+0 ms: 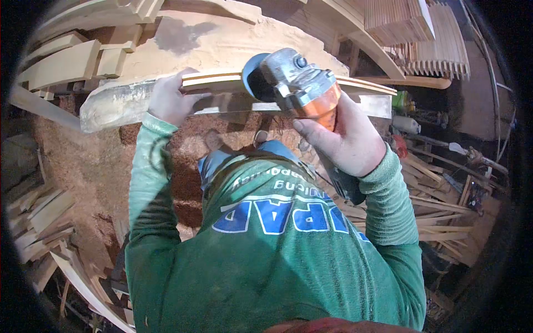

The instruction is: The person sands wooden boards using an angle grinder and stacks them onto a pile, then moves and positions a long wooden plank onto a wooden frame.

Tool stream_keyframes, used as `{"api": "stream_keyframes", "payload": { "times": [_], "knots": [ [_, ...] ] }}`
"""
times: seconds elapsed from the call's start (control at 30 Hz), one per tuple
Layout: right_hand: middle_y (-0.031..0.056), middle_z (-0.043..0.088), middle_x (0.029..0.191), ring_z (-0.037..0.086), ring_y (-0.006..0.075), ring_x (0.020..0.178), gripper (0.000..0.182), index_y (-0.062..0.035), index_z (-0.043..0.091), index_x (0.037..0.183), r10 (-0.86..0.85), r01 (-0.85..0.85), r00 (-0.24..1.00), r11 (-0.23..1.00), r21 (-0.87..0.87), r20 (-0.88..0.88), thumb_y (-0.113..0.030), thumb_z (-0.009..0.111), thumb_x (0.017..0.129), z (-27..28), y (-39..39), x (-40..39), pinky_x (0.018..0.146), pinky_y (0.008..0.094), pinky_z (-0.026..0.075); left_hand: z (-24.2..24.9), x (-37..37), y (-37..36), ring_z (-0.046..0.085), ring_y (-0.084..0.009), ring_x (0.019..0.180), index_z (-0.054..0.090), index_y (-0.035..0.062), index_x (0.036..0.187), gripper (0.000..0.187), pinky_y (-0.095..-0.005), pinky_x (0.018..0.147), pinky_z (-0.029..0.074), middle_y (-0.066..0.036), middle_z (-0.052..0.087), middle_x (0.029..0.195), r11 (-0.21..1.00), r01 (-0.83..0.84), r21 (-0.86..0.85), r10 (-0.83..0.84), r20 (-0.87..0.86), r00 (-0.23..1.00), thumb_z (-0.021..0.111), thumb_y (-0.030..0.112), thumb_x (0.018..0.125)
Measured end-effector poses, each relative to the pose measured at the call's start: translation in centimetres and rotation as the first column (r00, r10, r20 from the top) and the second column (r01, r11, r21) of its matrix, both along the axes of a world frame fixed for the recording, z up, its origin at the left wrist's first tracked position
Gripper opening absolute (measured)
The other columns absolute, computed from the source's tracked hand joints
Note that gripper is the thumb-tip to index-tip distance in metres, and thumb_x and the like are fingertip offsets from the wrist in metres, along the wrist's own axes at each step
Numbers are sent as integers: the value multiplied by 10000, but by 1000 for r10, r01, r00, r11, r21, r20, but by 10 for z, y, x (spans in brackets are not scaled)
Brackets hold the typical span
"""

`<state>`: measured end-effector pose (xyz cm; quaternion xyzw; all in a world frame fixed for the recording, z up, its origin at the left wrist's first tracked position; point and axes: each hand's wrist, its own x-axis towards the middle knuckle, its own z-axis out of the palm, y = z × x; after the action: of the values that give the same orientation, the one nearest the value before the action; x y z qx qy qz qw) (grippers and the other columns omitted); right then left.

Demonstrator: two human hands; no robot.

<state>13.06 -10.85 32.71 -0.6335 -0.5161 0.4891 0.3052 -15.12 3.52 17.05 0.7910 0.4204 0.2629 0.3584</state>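
Observation:
My right hand (358, 139) is wrapped around an orange and grey angle grinder (302, 86), its dark body running back below my wrist. The grinder's round disc (256, 79) is tilted against a thin curved wooden piece (219, 84), overlapping its middle in this view. At the left end of that piece, my left hand (171, 99) grips it, thumb on the near side and fingers over the top edge. The piece lies along the near edge of a dust-covered workbench (122, 102).
Curved wooden pieces (66, 66) are piled at the back left. Stacks of slotted wood (397, 22) stand at the back right. Offcuts (438, 216) litter the floor on the right, and more wood strips (50, 216) lie at left. Sawdust (83, 161) covers the ground.

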Motion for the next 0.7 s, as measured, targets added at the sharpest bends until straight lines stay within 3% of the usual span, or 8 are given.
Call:
{"api": "stream_keyframes", "payload": {
  "times": [0.2,0.5,0.7],
  "knots": [
    [120,608,1265,594,166,1154,558,54,404,1387,-92,85,991,994,-72,-98,-87,684,925,6,-11,28,1027,329,463,5,1,0,729,-268,831,693,42,1028,344,-346,752,559,-140,737,887,999,-20,25,22,-65,998,854,165,750],
    [94,628,1224,589,150,1125,498,43,477,1336,-169,168,986,981,-97,-1,-134,697,926,7,-28,86,1000,316,464,23,7,-4,723,-252,851,683,-3,1000,317,-330,781,546,-142,737,912,999,-29,15,32,-190,981,844,107,750],
    [77,639,1192,599,140,1090,481,30,499,1314,-305,306,952,943,-132,30,-156,713,925,-4,-47,141,979,312,473,-1,2,-3,700,-193,822,683,-9,1010,301,-316,773,538,-112,730,894,998,-39,-46,37,-41,998,823,68,755]
  ]
}}
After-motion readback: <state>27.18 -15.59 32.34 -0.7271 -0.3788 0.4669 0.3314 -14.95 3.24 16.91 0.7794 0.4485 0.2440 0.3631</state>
